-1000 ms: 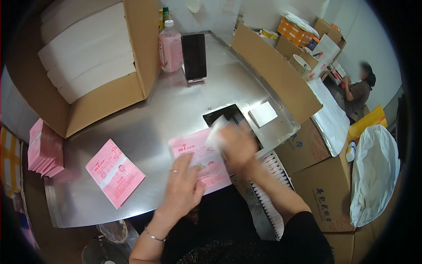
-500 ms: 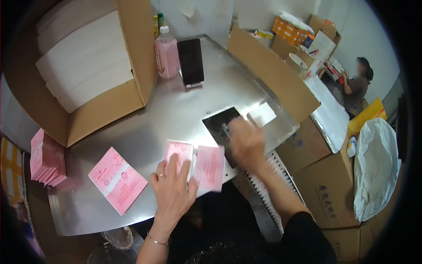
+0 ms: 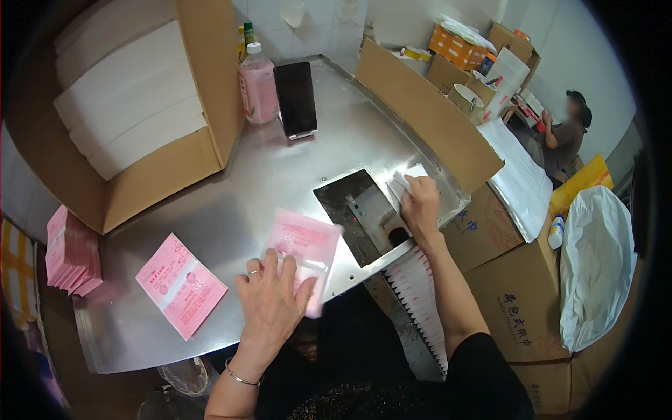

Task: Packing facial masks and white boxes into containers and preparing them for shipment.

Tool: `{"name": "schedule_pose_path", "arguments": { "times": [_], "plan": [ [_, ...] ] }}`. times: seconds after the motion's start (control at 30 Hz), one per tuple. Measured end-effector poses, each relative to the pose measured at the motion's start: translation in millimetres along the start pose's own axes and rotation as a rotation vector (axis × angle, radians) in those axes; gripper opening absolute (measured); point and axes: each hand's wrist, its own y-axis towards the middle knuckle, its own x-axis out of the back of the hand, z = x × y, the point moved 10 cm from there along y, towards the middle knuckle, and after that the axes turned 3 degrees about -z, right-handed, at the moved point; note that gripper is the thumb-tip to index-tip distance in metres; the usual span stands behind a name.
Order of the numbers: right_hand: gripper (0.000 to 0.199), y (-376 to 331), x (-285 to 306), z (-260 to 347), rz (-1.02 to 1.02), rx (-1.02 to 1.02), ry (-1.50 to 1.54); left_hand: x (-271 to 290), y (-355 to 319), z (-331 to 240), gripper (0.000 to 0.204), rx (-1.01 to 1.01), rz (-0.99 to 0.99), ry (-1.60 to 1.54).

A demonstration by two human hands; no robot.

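Reading the view as a clock face, the left hand (image 3: 271,297) lies at 7 o'clock, its fingers spread and slightly bent over a pink printed packet (image 3: 301,234) on the stainless-steel tabletop (image 3: 231,210); the thumb lies along the packet's near part, apart from the other fingers. The packet reaches out from under this hand towards 1 o'clock and its edges are blurred. At 3 o'clock the right hand (image 3: 422,206) has its fingers close together, curled over a small white stack (image 3: 397,185); I cannot tell whether the thumb pinches it from the far side. A dark rectangular recess (image 3: 339,203) sits between the two hands, nearer the right one. Another pink packet, the flat one (image 3: 183,287), lies alone at 8 o'clock, and a pile of pink packets (image 3: 70,252) stands near 9. The open cardboard box (image 3: 157,168) at 10 o'clock holds white bundles (image 3: 133,91). At 11, a black phone (image 3: 295,100) leans on a stand just beside a pink bottle (image 3: 259,91). Closely set white pieces (image 3: 423,301) run in a row between 4 and 5 o'clock, and a co-worker (image 3: 565,140) sits well apart at 2.
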Motion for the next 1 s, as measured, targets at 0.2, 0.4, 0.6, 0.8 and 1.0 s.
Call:
{"name": "schedule_pose_path", "arguments": {
  "times": [0.2, 0.4, 0.6, 0.8, 1.0],
  "plan": [
    [0.034, -6, 44, 89, -0.035, 0.214, 0.314, -8, -20, -13, 0.053, -0.097, 0.056, -0.253],
    [0.032, -79, 28, 230, 0.263, 0.627, 0.519, 4, -12, 7, 0.074, 0.031, 0.046, -0.278],
    [0.025, -22, -76, 196, 0.506, 0.363, 0.184, -2, -17, 13, 0.074, 0.064, 0.066, -0.364],
    [0.027, -45, -95, 68, 0.840, -0.073, 0.211, 18, -52, 17, 0.047, -0.059, 0.162, -0.644],
    [0.020, 63, 16, 192, 0.315, 0.179, 0.597, 67, -26, 148, 0.039, 0.038, -0.101, -0.481]
  ]
}}
